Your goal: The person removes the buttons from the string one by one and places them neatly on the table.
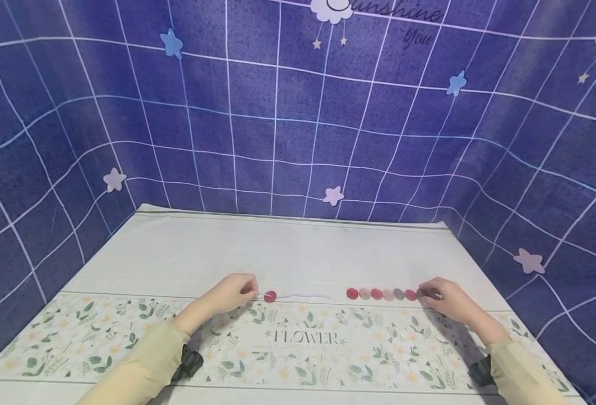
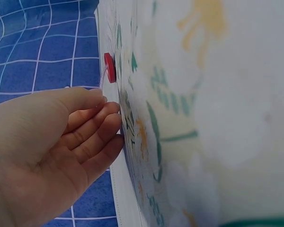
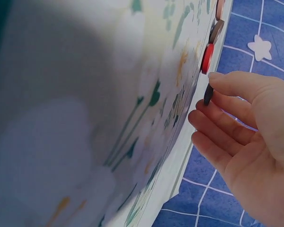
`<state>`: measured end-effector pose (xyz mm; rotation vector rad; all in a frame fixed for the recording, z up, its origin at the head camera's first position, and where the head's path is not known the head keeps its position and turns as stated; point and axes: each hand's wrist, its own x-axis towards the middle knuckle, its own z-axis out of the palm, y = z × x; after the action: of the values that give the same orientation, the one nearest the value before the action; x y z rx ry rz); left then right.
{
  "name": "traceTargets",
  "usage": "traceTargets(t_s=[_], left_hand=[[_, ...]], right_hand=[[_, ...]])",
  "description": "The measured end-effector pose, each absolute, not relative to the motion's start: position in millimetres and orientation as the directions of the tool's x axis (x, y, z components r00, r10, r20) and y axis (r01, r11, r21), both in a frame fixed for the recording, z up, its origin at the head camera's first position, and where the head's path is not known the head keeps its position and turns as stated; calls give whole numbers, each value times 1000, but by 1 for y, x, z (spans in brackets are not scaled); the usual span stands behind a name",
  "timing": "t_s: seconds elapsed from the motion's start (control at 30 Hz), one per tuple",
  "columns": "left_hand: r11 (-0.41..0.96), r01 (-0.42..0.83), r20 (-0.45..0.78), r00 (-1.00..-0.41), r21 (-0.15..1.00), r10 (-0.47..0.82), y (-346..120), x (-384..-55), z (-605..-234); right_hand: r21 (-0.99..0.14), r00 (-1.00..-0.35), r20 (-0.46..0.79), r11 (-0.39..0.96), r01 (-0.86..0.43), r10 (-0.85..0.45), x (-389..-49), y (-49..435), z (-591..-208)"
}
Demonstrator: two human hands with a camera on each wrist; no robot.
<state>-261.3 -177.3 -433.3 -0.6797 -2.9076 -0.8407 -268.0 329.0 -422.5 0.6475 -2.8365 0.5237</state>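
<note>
My left hand [image 1: 238,291] pinches the end of a thin pale string [image 2: 103,78] between thumb and fingertip. A red button [image 1: 270,296] lies just beyond those fingertips, with the string running across it. The rest of the string [image 1: 305,296] stretches to the right over the table. At the right end of a row of buttons, my right hand [image 1: 446,301] pinches a dark grey button [image 3: 208,94], which stands on edge between thumb and index finger. Beside it in the row are a red button [image 1: 411,295] and a grey button [image 1: 399,293].
Farther left in the row lie several red and pink buttons, ending with a red one [image 1: 352,293]. A floral cloth band [image 1: 303,360] lettered FLOWER crosses the white table [image 1: 287,247]. A blue gridded curtain [image 1: 257,140] hangs behind and at both sides.
</note>
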Motion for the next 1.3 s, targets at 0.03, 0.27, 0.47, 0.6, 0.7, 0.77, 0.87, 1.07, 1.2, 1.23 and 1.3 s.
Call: traceTargets(t_s=[0.03,0.27,0.47,0.6,0.7,0.77,0.87,1.07,1.2,1.23,1.3], left_hand=[[757,422,155,-903,499,401,-177,-261,-433],[751,432,160,-898,498,410,-178,-260,-431],[754,427,154,-900,499,408,-177,-260,-429],[755,424,151,-901,501,406,-177,-260,-428],[757,423,154,-902,498,403,-177,-261,-428],[757,424,157,-902,498,402,-178,-260,-428],[758,424,157,-902,496,403,-178,-260,-428],[755,422,149,-902,502,406,-178,-260,-429],[753,421,143,-901,505,409,-178,-260,-430],[753,422,144,-901,504,409,-178,-260,-430],[755,421,143,-902,503,408,-177,-260,-430]], right_hand=[[-295,-888,250,844,-449,-385,-268,329,-423],[-279,-896,208,854,-438,-392,-269,330,-425],[-277,-904,189,862,-424,-384,-269,329,-426],[-265,-901,194,864,-428,-387,-269,328,-427],[-256,-900,199,865,-431,-389,-270,327,-427],[-253,-901,201,869,-426,-383,-270,327,-427],[-257,-903,203,869,-422,-379,-270,326,-427],[-274,-898,209,858,-434,-387,-270,325,-425],[-262,-874,254,841,-473,-413,-269,324,-422],[-257,-868,268,837,-483,-418,-269,323,-421],[-242,-856,288,833,-498,-428,-269,320,-419]])
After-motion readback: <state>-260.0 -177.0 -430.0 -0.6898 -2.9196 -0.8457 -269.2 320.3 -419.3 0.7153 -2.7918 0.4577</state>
